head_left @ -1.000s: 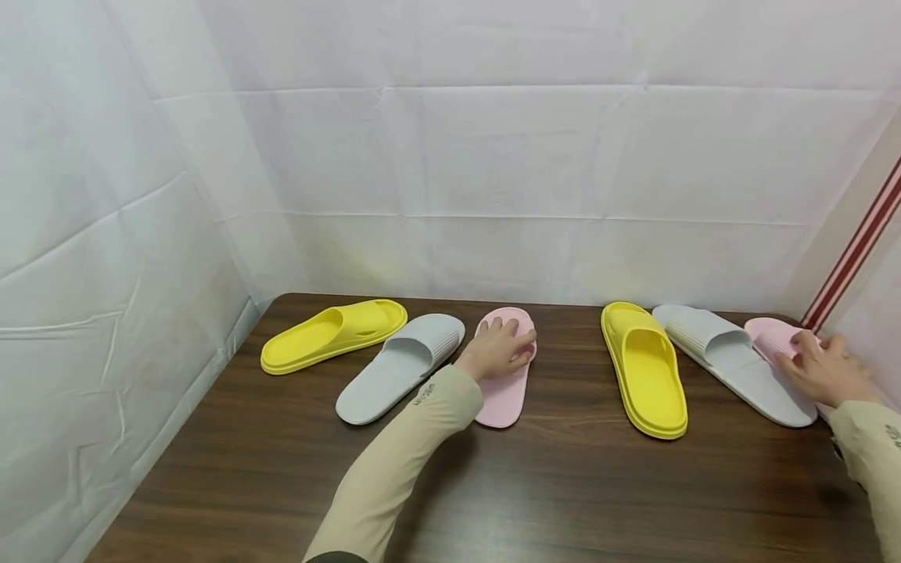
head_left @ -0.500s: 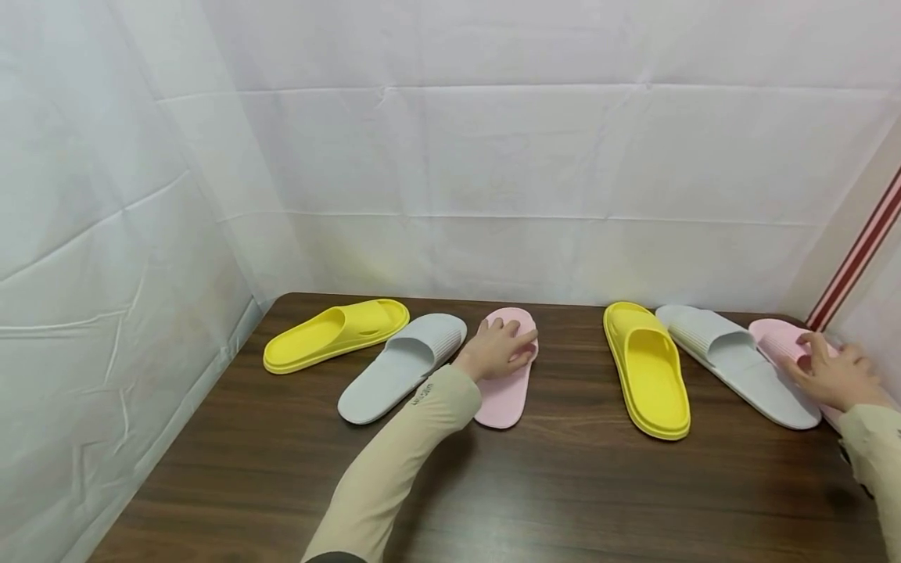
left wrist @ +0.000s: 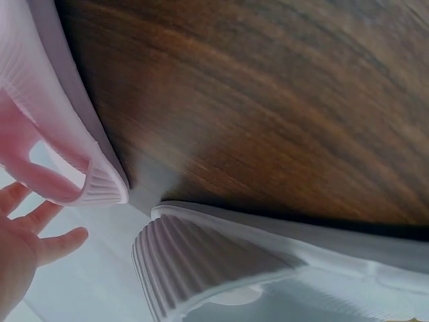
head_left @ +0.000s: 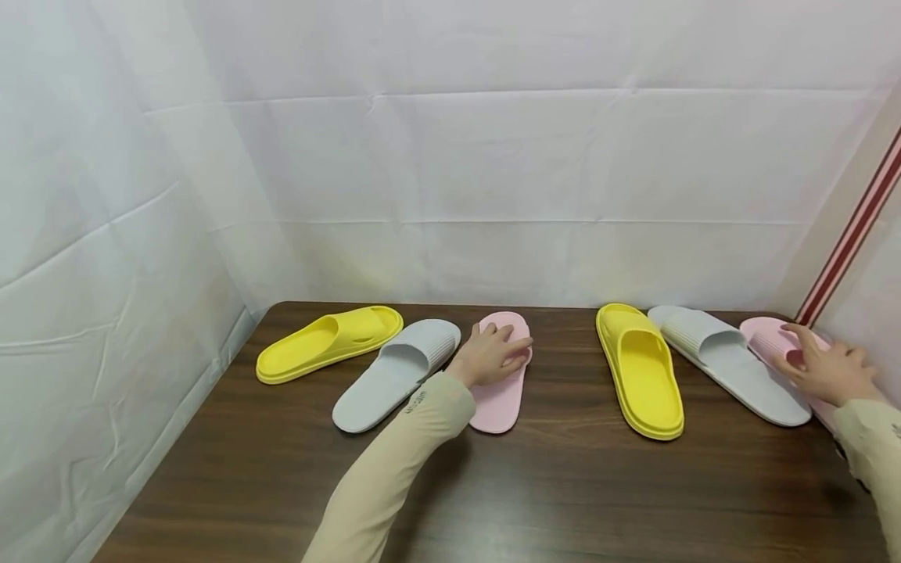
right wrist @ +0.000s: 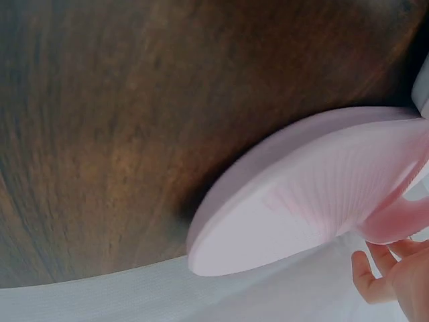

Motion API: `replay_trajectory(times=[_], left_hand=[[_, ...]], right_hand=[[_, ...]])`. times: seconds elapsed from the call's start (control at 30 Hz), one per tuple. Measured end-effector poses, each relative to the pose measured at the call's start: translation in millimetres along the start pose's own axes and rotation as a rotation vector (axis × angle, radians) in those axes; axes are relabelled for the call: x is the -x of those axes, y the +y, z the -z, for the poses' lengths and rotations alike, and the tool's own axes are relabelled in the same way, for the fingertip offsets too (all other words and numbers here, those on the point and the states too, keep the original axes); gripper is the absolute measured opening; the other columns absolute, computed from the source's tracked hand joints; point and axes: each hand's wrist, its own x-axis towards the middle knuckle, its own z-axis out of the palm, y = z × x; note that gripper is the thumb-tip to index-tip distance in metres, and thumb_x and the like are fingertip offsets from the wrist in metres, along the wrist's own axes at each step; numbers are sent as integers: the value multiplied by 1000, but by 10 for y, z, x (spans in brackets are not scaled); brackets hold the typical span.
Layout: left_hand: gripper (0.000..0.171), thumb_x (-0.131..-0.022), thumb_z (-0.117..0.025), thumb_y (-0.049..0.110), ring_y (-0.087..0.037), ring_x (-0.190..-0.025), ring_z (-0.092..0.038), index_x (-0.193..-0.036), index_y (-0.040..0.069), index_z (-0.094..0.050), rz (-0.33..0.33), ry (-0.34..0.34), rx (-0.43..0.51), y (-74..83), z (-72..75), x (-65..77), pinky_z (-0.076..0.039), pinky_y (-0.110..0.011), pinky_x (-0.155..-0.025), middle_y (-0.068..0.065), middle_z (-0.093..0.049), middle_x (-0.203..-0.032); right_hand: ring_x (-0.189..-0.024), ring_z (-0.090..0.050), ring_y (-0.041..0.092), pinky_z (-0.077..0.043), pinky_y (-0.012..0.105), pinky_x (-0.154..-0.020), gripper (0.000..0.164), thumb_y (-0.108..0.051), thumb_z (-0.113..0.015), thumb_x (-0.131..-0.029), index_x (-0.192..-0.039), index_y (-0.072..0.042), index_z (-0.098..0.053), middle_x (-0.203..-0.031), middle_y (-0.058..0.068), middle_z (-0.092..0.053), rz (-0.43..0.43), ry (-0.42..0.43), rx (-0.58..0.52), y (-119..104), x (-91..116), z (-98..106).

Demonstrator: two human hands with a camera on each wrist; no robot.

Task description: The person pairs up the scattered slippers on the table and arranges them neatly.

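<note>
My left hand lies over the strap of a pink slipper near the table's middle, fingers spread. In the left wrist view, its thumb and fingers stand apart beside the pink strap, not curled round it. At the far right, my right hand is over a second pink slipper, its fingers loosely bent and apart. The right wrist view has the fingertips right at that strap's edge, below the ribbed pink toe. Part of each pink slipper is hidden by the hand above it.
Left of the middle pink slipper lie a grey slipper and a yellow slipper. Another yellow slipper and a grey slipper lie between the hands. White cloth hangs behind the brown table.
My right hand has drawn slightly right over its pink slipper, fingers lifting a little off the strap. My left hand stays in place. The head view has shifted slightly.
</note>
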Motion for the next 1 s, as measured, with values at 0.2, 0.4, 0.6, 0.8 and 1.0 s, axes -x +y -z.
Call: replay_trajectory(times=[0.2,0.4,0.6,0.8,1.0], left_hand=[[38,-91,-39,42,-25,-108,-49,-128,33,-45,-2,11,3,-7,-6,7,-34,-49,-93,-5,-51,-124],[39,-91,-40,42,-25,-109,-49,-129,33,-44,0,4,-2,-8,-8,-1,-33,-49,-94,-5,-50,-126],[40,-92,-34,46,-26,-113,-46,-130,38,-40,10,2,32,-61,-101,-49,-29,-51,-97,-6,-47,-130],[40,-92,-39,43,-26,-116,-45,-130,35,-42,24,-24,44,-14,27,15,-30,-52,-98,-6,-46,-132],[40,-91,-41,42,-25,-117,-45,-130,34,-42,28,-19,26,-9,5,10,-30,-52,-98,-5,-46,-133]], right_hand=[[-92,-17,72,-13,79,-72,73,-60,-42,-83,-128,-6,-19,-101,56,-22,9,34,-1,-28,31,30],[-90,-17,72,-12,79,-70,72,-57,-46,-82,-124,-3,-25,-102,58,-23,26,78,-6,-16,48,46],[-90,-18,72,-13,77,-71,74,-59,-50,-79,-124,-4,-28,-102,59,-21,26,110,12,-58,39,75],[-89,-18,73,-12,77,-70,71,-54,-56,-77,-122,-6,-30,-100,57,-22,53,125,5,-126,72,122],[-89,-20,74,-13,77,-71,73,-52,-59,-76,-123,-7,-28,-99,58,-22,55,135,0,-155,86,133]])
